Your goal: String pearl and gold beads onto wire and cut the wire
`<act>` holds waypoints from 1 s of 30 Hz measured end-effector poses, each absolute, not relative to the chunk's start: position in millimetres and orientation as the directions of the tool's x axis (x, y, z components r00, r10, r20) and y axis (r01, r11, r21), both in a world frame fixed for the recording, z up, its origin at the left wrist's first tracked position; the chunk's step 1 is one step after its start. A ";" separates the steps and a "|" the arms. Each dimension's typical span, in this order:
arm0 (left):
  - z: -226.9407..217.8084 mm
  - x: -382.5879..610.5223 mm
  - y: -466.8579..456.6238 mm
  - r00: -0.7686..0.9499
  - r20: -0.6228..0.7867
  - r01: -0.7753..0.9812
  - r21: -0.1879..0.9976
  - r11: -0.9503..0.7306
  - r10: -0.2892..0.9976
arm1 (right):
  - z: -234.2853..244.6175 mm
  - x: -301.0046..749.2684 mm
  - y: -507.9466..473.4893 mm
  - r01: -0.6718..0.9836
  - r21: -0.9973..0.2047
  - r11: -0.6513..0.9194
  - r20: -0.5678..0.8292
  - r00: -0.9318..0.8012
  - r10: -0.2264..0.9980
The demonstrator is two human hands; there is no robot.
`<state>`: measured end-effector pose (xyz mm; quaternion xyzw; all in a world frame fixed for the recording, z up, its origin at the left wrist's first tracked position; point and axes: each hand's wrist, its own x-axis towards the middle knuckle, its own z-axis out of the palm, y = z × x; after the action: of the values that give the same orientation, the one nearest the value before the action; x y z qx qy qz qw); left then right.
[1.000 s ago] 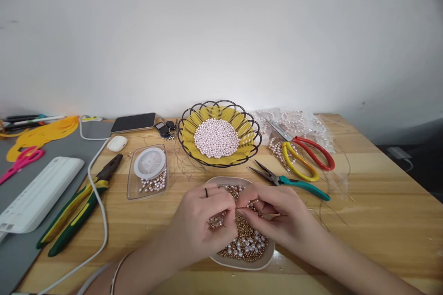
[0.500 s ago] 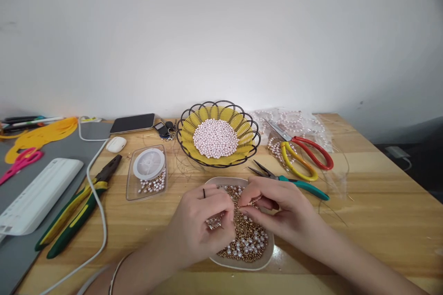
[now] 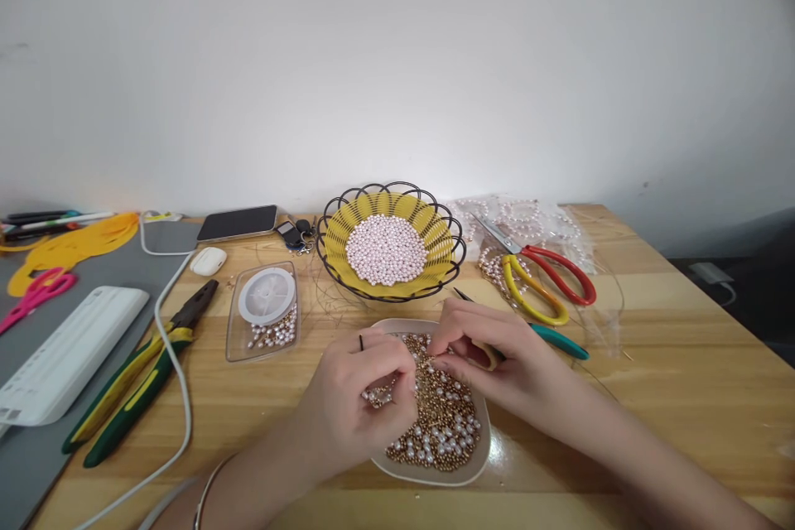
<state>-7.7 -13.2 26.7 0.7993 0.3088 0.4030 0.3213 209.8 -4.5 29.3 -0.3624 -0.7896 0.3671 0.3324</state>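
Over a shallow pale dish point(image 3: 479, 464) of small gold beads and white pearls point(image 3: 442, 435), both my hands work close together. My left hand point(image 3: 366, 397) is curled closed around a beaded strand point(image 3: 378, 392), part of which shows inside the bent fingers. From the right, my right hand point(image 3: 497, 348) pinches thumb and forefinger together above the beads; what lies between the fingertips is too small to make out. Behind that hand, teal-handled pliers point(image 3: 559, 339) are partly covered.
A yellow basket point(image 3: 447, 244) of pink beads stands behind the dish. Scissors point(image 3: 537, 281) lie right, beside bagged pearl strands point(image 3: 546, 224). Left are a clear box point(image 3: 233, 344) with a spool point(image 3: 267, 296), green-yellow pliers point(image 3: 142, 373), a phone point(image 3: 237, 222), a white cable point(image 3: 180, 364) and a power bank point(image 3: 74, 352).
My right hand has shifted slightly up and now covers more of the teal pliers, its pinch still closed. My left hand has barely moved and keeps the beaded strand.
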 end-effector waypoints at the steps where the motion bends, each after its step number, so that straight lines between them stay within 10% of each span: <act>1: 26.4 -8.1 -13.3 0.485 0.438 0.238 0.766 -0.597 0.757 | 29.1 209.4 -4.9 0.326 -0.827 0.458 0.242 -0.528 0.814; 30: 22.6 -3.8 -11.7 0.541 0.544 0.315 0.576 -0.754 0.641 | 25.6 199.2 -11.1 0.214 -0.784 0.582 0.414 -0.519 0.748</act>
<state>-3.8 -11.7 22.6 0.8522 0.2806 0.3885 0.2098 199.2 -11.1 25.6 -0.3004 -0.8005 0.3444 0.3878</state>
